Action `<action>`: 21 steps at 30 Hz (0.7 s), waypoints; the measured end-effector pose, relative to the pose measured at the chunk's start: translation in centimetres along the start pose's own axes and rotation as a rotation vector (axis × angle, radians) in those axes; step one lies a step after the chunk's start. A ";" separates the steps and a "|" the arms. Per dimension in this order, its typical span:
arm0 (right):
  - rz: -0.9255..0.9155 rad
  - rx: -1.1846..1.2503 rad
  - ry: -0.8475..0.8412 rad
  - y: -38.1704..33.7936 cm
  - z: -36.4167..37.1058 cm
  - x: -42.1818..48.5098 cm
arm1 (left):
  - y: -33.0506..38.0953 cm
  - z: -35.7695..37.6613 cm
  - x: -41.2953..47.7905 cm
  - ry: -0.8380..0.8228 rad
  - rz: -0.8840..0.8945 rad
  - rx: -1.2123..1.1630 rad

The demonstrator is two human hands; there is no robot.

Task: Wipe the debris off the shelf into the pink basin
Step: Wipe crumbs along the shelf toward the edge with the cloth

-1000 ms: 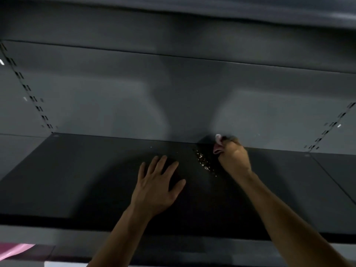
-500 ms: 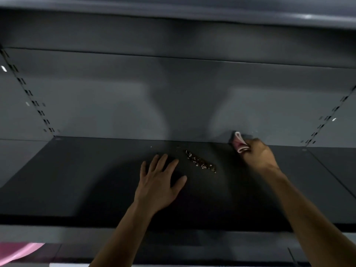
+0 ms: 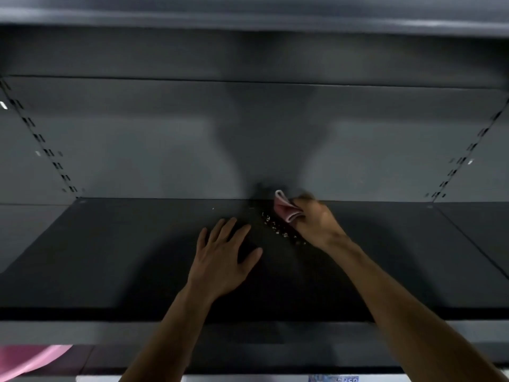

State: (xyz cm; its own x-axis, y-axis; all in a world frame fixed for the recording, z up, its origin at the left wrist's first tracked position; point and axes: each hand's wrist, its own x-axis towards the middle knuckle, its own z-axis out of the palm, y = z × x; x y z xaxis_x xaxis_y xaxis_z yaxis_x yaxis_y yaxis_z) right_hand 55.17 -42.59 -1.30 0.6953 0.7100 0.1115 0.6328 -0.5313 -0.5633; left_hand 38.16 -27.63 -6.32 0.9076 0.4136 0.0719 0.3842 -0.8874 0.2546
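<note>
Nearest you, low at the left edge of view, only a curved slice of the pink plastic basin shows. It sits below the front lip of the dark grey metal shelf, well apart from the mess. Your left hand lies palm-down on the shelf, fingers straight and spread wide, holding nothing (a brace, by the look of it). Just beyond and right of its fingertips lies the thin streak of pale crumbly debris. Its long axis runs diagonally, the far end pointing left and back, the near end right and toward you. Your right hand, fingers curled round the folded pink cloth, sits just beside the streak's right flank, near the grey back panel. You're in the gathering stroke, I'd judge. Next, the cloth must get behind the streak and draw it forward to the lip, with the basin brought beneath first.
</note>
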 end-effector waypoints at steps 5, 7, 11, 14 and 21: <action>0.157 -0.127 0.258 6.6 -5.2 -5.6 | 0.2 -0.3 -0.7 -0.030 0.008 -0.070; 0.269 -0.194 0.296 9.6 -6.4 -7.8 | 0.5 -0.3 -1.4 -0.062 0.009 -0.066; 0.246 -0.314 0.300 10.3 -5.0 -9.7 | 1.6 -0.1 -3.1 -0.097 -0.003 -0.030; 0.194 -0.433 0.173 5.8 -1.9 -8.8 | 2.6 0.2 -3.4 -0.072 -0.031 0.024; -0.040 -0.179 0.047 -0.6 2.5 -6.0 | 2.5 0.1 -3.6 -0.055 -0.055 0.046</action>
State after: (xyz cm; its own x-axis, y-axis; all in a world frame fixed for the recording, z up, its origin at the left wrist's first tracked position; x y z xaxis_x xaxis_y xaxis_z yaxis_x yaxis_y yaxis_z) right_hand 49.72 -45.39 -3.65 0.6808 0.7120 0.1717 0.7079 -0.5795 -0.4038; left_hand 35.86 -31.37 -6.05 0.8924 0.4513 0.0056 0.4399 -0.8725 0.2126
